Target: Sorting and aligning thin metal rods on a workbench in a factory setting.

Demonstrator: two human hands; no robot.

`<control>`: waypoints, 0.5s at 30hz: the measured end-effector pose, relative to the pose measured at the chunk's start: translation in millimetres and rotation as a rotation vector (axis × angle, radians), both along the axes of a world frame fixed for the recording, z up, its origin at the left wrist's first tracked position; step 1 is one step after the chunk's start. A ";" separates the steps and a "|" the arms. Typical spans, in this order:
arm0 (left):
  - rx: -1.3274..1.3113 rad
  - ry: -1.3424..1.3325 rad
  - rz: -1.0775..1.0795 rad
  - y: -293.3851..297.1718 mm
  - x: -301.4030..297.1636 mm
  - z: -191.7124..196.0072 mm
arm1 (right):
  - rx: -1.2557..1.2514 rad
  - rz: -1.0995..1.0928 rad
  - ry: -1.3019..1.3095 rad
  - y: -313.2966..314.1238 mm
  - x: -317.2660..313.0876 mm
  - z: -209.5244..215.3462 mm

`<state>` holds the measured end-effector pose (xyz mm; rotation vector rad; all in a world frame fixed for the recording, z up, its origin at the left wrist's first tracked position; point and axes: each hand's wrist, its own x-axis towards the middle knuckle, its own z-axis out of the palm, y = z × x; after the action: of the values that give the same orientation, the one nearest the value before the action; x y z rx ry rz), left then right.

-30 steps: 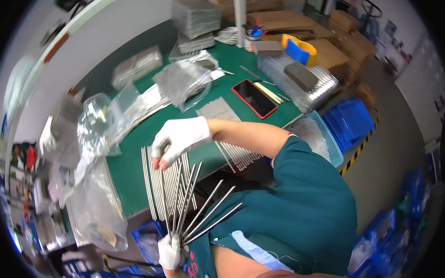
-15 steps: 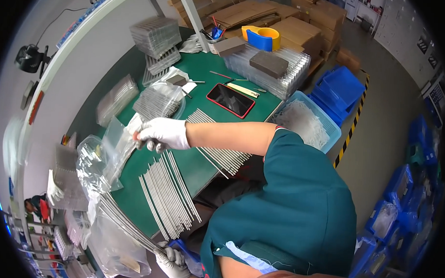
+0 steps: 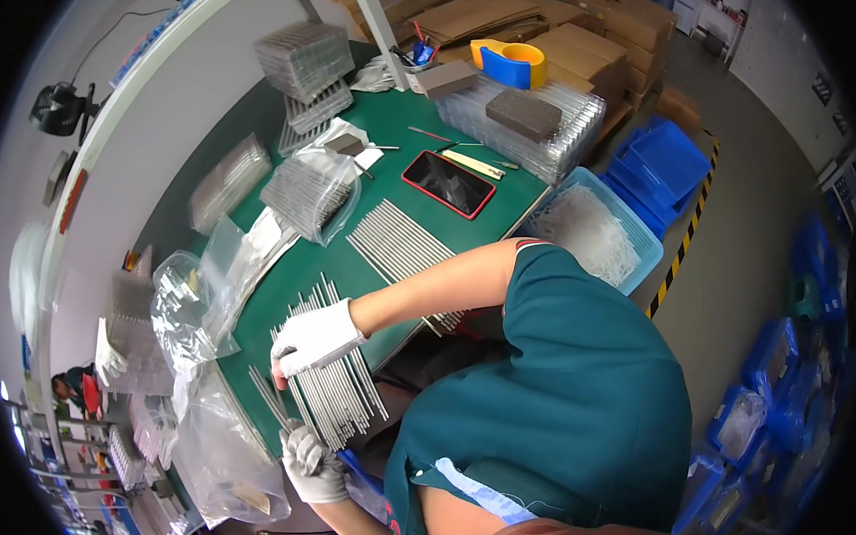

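Note:
My left hand (image 3: pixel 312 463), in a white glove, is closed around a small bundle of thin metal rods (image 3: pixel 267 396) at the table's near edge. Above it, my right hand (image 3: pixel 318 341), gloved with bare fingertips showing, reaches over a row of metal rods (image 3: pixel 334 392) laid side by side on the green table. Its fingers curl down beside the left edge of that row, close to the held bundle. What they pinch, if anything, is hidden. A second row of metal rods (image 3: pixel 401 238) lies farther up the table, partly under my right forearm.
A clear bag of rods (image 3: pixel 308 193), a red-edged phone (image 3: pixel 450 183) and clear plastic trays (image 3: pixel 303 60) occupy the green table (image 3: pixel 386 125). Grey blocks (image 3: pixel 523 114) and a tape dispenser (image 3: pixel 511 63) sit on more trays. Plastic bags (image 3: pixel 224 449) line the left edge; a light-blue basket (image 3: pixel 590 226) stands right.
My right hand has come down toward me from mid-table onto the near row of rods. The rods in my left hand have swung from pointing far up-left to lying beside that row.

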<state>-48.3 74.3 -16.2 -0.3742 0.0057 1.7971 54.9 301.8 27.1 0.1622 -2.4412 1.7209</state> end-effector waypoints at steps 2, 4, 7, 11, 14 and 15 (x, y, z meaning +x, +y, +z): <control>0.034 0.002 0.002 9.9 -0.5 -1.4 | 0.216 -0.028 0.241 -2.0 -15.8 -20.2; 0.022 0.022 0.046 16.9 -3.3 -3.1 | 0.338 -0.092 0.206 -6.1 -24.7 -29.5; 0.063 -0.006 0.094 24.1 -0.5 5.9 | 0.537 -0.120 0.190 -21.5 -46.4 -36.2; -0.523 2.607 0.629 37.3 -7.6 -17.1 | 0.791 -0.009 0.429 -35.8 -79.8 -54.9; -0.723 2.216 0.433 42.7 0.8 -2.5 | 0.793 0.016 0.632 -30.8 -95.8 -49.4; -0.858 2.272 0.461 38.5 8.0 7.6 | 0.849 0.027 0.698 -37.4 -102.0 -42.3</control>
<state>-40.3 112.8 -8.6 1.3205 2.3596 1.5702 -47.1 264.4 -15.2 0.7333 -2.3831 0.3811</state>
